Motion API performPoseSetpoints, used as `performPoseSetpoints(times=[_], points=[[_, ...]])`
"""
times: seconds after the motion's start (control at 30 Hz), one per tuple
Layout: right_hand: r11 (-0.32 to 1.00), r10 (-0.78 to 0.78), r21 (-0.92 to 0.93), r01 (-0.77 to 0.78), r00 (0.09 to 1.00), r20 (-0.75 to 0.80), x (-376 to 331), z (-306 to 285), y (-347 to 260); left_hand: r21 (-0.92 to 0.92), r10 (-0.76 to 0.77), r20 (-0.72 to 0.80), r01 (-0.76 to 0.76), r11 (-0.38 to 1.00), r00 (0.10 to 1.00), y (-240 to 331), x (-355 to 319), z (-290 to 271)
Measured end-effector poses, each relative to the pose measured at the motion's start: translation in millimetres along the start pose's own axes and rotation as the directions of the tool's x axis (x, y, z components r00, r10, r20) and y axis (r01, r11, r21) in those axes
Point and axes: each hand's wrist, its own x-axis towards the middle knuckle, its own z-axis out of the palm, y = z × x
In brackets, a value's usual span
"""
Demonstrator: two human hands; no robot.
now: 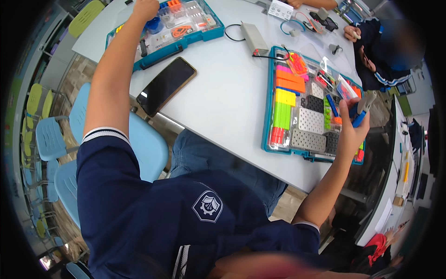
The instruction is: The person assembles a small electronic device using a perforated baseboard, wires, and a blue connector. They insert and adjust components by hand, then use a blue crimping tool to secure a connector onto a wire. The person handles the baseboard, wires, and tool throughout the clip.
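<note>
My left hand [147, 9] reaches over the far left teal parts case [186, 45], beside a round blue part [154, 25]; its fingers are mostly hidden at the picture's upper edge. Over the right side of a second teal parts case [268, 109], my right hand [354, 132] is closed on a blue and light-grey piece [361, 116], whose exact kind I cannot make out. That case holds yellow blocks [284, 96], lime green blocks [281, 115], orange blocks [290, 81], light perforated plates [311, 120] and small clear bags.
A black phone [167, 86] lies by the table's near edge. Between the cases sits a grey box [254, 39] with black cables. A white box [280, 9] and loose wires are farther back. Another person's hands [352, 33] are at the right; blue chairs [146, 149] stand at left.
</note>
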Motion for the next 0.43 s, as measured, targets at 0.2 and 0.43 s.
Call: performPoseSetpoints(times=[0.2, 0.43], points=[[1.0, -0.009, 0.023, 0.011, 0.997, -0.073, 6.4, -7.8, 7.3, -0.213, -0.156, -0.309, 0.091, 0.973, 0.938, 26.9, -19.8, -77.7], [1.0, 0.003, -0.015, -0.005, 0.994, -0.109, 8.2, -10.0, -4.0, -0.465, -0.142, -0.699, -0.294, 0.835, 0.701, 68.1, -74.2, -263.3]])
